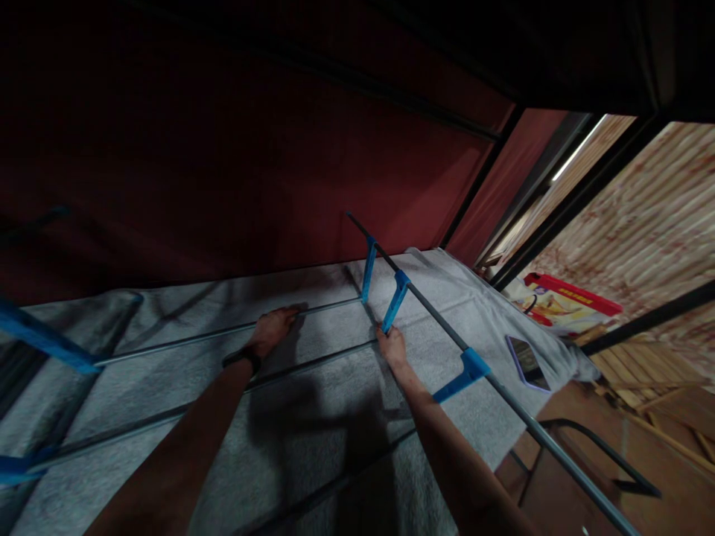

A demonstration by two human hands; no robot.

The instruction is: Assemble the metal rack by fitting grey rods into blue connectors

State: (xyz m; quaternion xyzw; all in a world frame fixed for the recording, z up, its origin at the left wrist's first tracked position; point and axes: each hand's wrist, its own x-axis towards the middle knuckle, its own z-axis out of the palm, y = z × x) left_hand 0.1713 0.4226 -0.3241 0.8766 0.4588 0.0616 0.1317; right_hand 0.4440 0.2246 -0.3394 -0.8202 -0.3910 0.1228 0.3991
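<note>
Bare forearms (184,439), slim straight grey tubes (558,449), angled bright blue brackets (474,363)

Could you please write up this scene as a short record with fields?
Left hand: the left hand is at the far crosswise rod; how firmly it grips is unclear
Left wrist: dark band
Right hand: the right hand holds the lower end of the middle blue bracket
Slanting rod: the long rod carries three visible blue brackets
Surface: grey cloth under both hands
Nearby: phone lying on the cloth, at right
Background: dark red panel; corrugated wall at right
</note>
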